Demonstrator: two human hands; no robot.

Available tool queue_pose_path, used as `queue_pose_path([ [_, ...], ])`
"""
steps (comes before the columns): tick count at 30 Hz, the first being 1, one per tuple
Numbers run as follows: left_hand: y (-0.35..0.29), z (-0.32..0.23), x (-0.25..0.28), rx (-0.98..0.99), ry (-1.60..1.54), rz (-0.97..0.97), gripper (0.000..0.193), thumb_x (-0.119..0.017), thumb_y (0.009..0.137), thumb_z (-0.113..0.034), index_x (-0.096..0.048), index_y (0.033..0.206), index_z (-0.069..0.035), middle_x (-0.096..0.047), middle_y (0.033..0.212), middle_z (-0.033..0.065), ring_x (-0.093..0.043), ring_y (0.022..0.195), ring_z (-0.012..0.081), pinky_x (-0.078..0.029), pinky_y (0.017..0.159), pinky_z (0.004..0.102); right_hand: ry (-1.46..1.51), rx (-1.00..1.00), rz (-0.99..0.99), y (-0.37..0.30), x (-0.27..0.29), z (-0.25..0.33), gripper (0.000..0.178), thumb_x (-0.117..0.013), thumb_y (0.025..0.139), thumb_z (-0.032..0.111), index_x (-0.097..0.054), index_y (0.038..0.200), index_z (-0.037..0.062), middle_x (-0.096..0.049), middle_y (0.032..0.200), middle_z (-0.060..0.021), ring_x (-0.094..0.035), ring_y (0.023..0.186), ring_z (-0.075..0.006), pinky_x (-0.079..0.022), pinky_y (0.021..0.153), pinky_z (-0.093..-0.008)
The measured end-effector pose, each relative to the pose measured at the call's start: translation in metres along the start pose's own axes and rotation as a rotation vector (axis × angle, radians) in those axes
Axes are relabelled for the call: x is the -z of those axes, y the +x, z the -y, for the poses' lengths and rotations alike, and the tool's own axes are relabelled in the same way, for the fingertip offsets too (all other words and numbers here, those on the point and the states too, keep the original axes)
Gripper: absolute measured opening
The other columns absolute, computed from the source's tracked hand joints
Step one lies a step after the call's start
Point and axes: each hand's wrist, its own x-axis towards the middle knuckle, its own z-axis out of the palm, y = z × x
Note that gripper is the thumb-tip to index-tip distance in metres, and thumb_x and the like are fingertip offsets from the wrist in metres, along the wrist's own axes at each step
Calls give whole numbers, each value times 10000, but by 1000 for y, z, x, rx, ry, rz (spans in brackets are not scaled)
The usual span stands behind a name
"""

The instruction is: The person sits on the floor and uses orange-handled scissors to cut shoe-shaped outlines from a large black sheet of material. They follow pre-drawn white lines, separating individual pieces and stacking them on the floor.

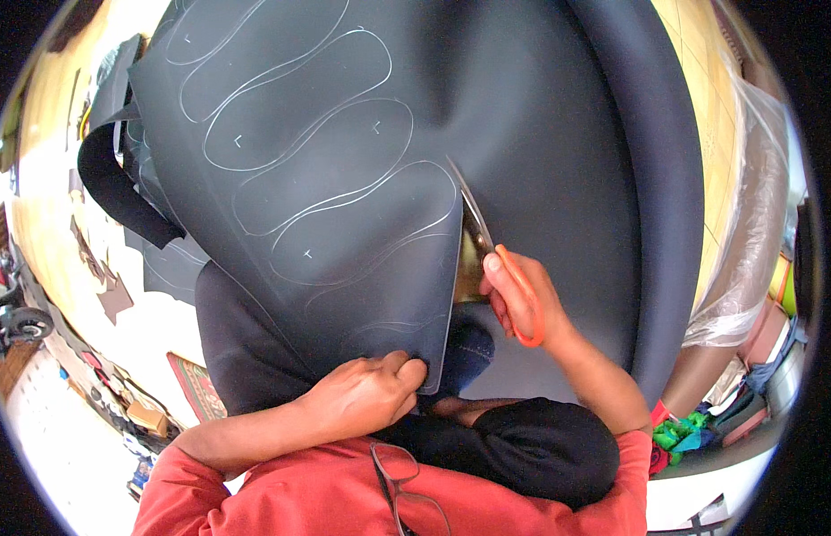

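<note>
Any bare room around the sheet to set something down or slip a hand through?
Bare pale floor strip left of the dark sheet, before the scraps. Unmarked sheet right of the scissors. Crowded: lower-left clutter, the cut between left hand and right hand, plastic bag at right.

One dark sheet (523, 134) carries five chalk-drawn outlines (362, 223) beyond the left fingers (407, 364). One pair of scissors (487, 250) sits in the right fingers (496, 268). One pair of glasses (407, 491) hangs below.
</note>
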Motion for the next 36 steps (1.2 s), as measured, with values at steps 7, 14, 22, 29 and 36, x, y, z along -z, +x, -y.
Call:
queue_pose_path([
  [7, -12, -4, 6, -42, -9, 16, 208, -629, 838, -129, -454, 888, -28, -561, 807, 170, -667, 704, 341, -553, 616, 423, -110, 273, -43, 22, 6, 0, 515, -469, 977, 518, -510, 732, 66, -462, 585, -11, -467, 516, -125, -391, 490, -298],
  [14, -32, -4, 11, -90, -33, 18, 232, -646, 812, -138, -464, 904, -28, -549, 829, 154, -663, 723, 321, -555, 642, 404, -107, 297, 13, 20, 22, 12, 462, -481, 992, 432, -496, 753, 37, -439, 607, -47, -432, 589, -156, -386, 553, -346],
  [22, -40, -2, 13, -54, -59, 92, 267, -675, 797, -154, -478, 930, -31, -557, 884, 151, -662, 798, 335, -551, 696, 416, -82, 404, -41, 28, 11, 18, 424, -510, 989, 375, -487, 741, 32, -422, 586, -57, -418, 556, -172, -376, 535, -357],
  [29, -51, 4, 13, -61, -55, 28, 284, -690, 781, -156, -491, 942, -33, -559, 895, 156, -659, 813, 346, -545, 699, 426, 35, 324, -36, 42, 0, 34, 469, -465, 1005, 412, -497, 721, 41, -457, 582, -44, -467, 549, -168, -391, 533, -347],
  [36, -63, 7, 13, -51, -57, 29, 292, -680, 773, -140, -509, 980, -29, -565, 896, 153, -662, 814, 343, -548, 699, 426, -24, 445, -116, 40, -6, 44, 504, -465, 999, 464, -535, 737, 40, -465, 577, -23, -483, 545, -142, -391, 524, -329],
])
